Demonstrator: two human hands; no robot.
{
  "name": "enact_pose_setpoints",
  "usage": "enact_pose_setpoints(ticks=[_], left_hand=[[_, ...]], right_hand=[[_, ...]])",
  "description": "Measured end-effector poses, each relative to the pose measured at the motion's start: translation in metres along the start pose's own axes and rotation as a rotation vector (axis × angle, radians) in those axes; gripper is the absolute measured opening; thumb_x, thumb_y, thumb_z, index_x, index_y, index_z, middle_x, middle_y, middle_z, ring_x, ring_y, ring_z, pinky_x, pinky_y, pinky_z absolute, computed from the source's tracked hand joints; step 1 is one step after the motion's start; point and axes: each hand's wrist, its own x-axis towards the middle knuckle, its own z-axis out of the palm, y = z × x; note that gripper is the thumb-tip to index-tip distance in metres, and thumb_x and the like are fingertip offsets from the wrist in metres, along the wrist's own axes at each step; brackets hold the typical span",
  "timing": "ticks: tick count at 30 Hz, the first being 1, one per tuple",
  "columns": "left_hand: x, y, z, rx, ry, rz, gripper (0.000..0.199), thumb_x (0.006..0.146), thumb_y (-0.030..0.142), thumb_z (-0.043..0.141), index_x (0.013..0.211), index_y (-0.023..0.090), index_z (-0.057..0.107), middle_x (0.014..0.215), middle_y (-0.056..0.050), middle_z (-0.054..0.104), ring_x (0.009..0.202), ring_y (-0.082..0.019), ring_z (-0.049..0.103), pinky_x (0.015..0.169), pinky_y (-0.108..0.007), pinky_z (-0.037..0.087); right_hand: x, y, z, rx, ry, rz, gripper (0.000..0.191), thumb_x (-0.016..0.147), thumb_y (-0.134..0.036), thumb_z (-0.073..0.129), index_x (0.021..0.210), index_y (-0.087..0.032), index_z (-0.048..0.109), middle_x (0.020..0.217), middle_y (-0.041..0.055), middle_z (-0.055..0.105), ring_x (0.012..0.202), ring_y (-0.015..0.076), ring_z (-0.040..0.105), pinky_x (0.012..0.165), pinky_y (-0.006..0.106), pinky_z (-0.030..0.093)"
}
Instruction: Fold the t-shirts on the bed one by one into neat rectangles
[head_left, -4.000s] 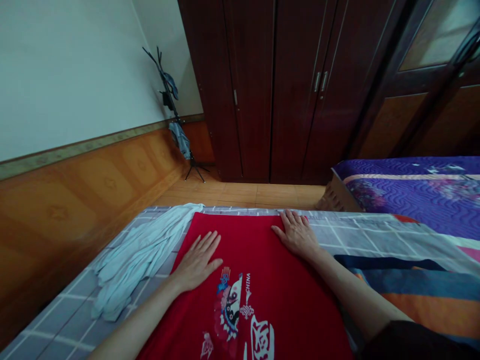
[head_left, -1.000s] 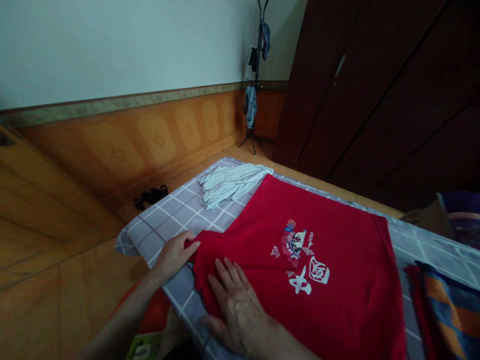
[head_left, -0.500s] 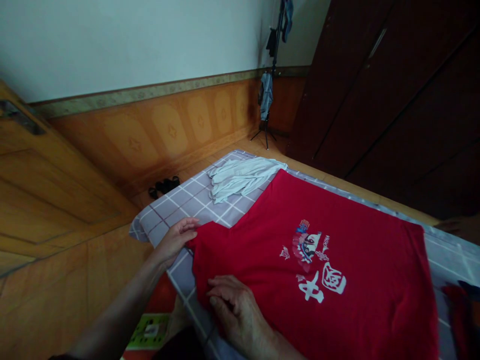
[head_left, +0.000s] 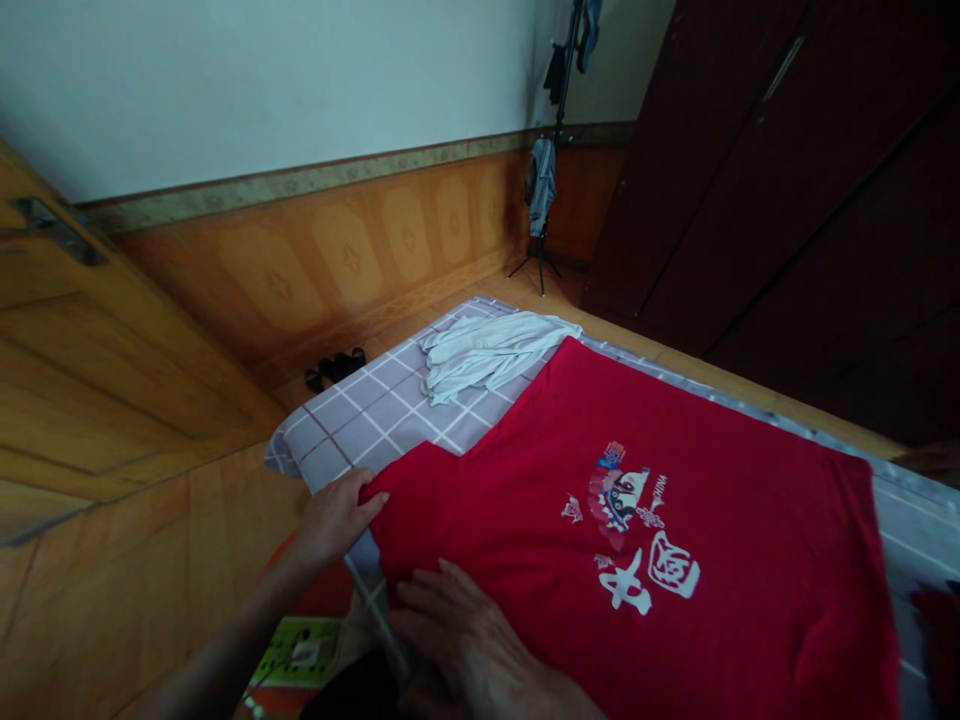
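Note:
A red T-shirt point(head_left: 720, 480) with a printed white, blue and pink design lies spread over a grey checked cloth point(head_left: 360, 405). My left hand point(head_left: 341, 515) pinches the edge of its sleeve at the shirt's left corner. Lower down, my right hand point(head_left: 457, 625) rests palm down on the red fabric near the collar side, its fingers extended. A crumpled pale blue garment point(head_left: 491, 350) lies beyond the shirt at the far end of the cloth.
A coat stand point(head_left: 541, 250) with clothes is by the far wall. Dark shoes point(head_left: 335, 368) lie on the floor. A wooden door point(head_left: 112, 370) is left, a dark wardrobe point(head_left: 757, 200) right. A green item point(head_left: 296, 650) sits below.
My left hand has shifted slightly left and down with the sleeve edge, which lies flatter. My right hand has flattened out on the fabric. The view has turned slightly.

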Motion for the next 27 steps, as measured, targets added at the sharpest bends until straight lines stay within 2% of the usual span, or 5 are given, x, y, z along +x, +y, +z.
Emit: enact_pose_setpoints(ticks=[6, 12, 19, 23, 27], left_hand=[[0.008, 0.0, -0.004, -0.644, -0.088, -0.009, 0.024, 0.071, 0.041, 0.054, 0.075, 0.019, 0.049, 0.065, 0.003, 0.053, 0.059, -0.016, 0.051, 0.056, -0.026, 0.039], [-0.009, 0.056, -0.01, -0.949, -0.094, 0.043, 0.019, 0.073, 0.034, 0.059, 0.082, 0.02, 0.052, 0.071, 0.0, 0.058, 0.058, -0.014, 0.052, 0.054, -0.025, 0.041], [-0.039, 0.113, 0.006, -0.778, -0.341, 0.454, 0.048, 0.077, 0.025, 0.056, 0.124, 0.019, 0.047, 0.111, -0.008, 0.059, 0.088, -0.017, 0.06, 0.076, -0.031, 0.049], [-0.047, 0.087, 0.004, -0.335, -0.157, 0.48, 0.05, 0.073, 0.026, 0.063, 0.121, 0.019, 0.052, 0.117, -0.009, 0.056, 0.109, -0.024, 0.052, 0.096, -0.039, 0.041], [-0.061, 0.052, 0.013, -0.102, -0.254, 0.458, 0.057, 0.071, 0.026, 0.067, 0.125, 0.022, 0.048, 0.116, -0.007, 0.055, 0.106, -0.024, 0.054, 0.091, -0.037, 0.044]], right_hand=[[-0.004, 0.004, -0.017, -0.201, 0.096, 0.209, 0.058, 0.091, -0.041, 0.049, 0.138, -0.01, 0.04, 0.148, 0.0143, 0.032, 0.14, 0.0276, 0.016, 0.115, 0.048, 0.01], [-0.001, 0.008, -0.01, 0.019, 0.378, 0.283, 0.046, 0.091, -0.038, 0.047, 0.126, -0.01, 0.055, 0.136, 0.0162, 0.048, 0.13, 0.0295, 0.038, 0.109, 0.046, 0.028], [0.0, 0.038, -0.035, 0.735, 1.005, 0.596, 0.048, 0.081, -0.056, 0.051, 0.097, -0.014, 0.065, 0.089, 0.0088, 0.069, 0.086, 0.023, 0.063, 0.078, 0.036, 0.049], [0.001, 0.054, -0.031, 0.758, 1.095, 0.611, 0.046, 0.067, -0.04, 0.065, 0.106, -0.016, 0.063, 0.093, 0.0085, 0.069, 0.087, 0.0223, 0.064, 0.077, 0.034, 0.051], [-0.003, 0.06, -0.029, 0.538, 1.074, 0.583, 0.045, 0.065, -0.026, 0.056, 0.108, -0.015, 0.064, 0.088, 0.0073, 0.07, 0.079, 0.0197, 0.064, 0.074, 0.033, 0.052]])
